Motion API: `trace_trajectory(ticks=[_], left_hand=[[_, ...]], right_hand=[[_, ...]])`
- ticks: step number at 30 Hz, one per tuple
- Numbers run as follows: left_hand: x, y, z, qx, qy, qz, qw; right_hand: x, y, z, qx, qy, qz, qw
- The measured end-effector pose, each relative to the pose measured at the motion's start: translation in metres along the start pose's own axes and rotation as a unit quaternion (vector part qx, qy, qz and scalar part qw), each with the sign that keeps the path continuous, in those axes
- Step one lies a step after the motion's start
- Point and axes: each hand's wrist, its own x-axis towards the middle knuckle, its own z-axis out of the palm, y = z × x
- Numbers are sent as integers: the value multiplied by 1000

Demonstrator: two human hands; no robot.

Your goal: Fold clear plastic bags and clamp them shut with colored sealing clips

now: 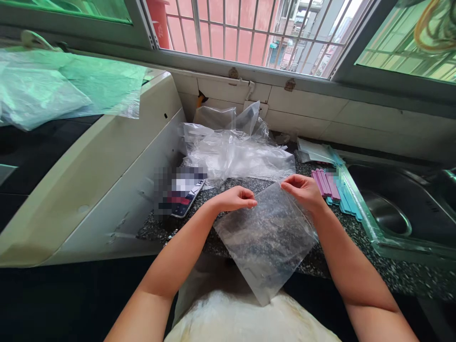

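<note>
Head view looks down on a speckled dark tabletop under a barred window. Both hands hold one clear plastic bag by its top edge: the left hand has a narrow pinching grip on the left corner, the right hand a narrow pinching grip on the right corner. The bag hangs tilted over the tabletop's front edge. Behind it lies a heap of clear bags; just beside the right hand lie purple and teal strips, next to a steel sink. A phone lies left.
</note>
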Motion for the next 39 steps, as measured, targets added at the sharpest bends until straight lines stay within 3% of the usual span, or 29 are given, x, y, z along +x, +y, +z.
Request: trace_trajectory(ticks=[10, 20, 33, 39], left_hand=[[0, -3, -4, 39, -27, -16, 999], [2, 3, -3, -32, 107, 17, 994], [4, -2, -3, -25, 121, 18, 992], [-2, 4, -13, -42, 198, 42, 978]], right_hand=[[11, -4, 4, -31, -48, -13, 998], [36, -19, 24, -63, -136, -38, 988], [33, -8, 26, -12, -148, -15, 989], [31, -12, 9, -32, -219, -3, 975]])
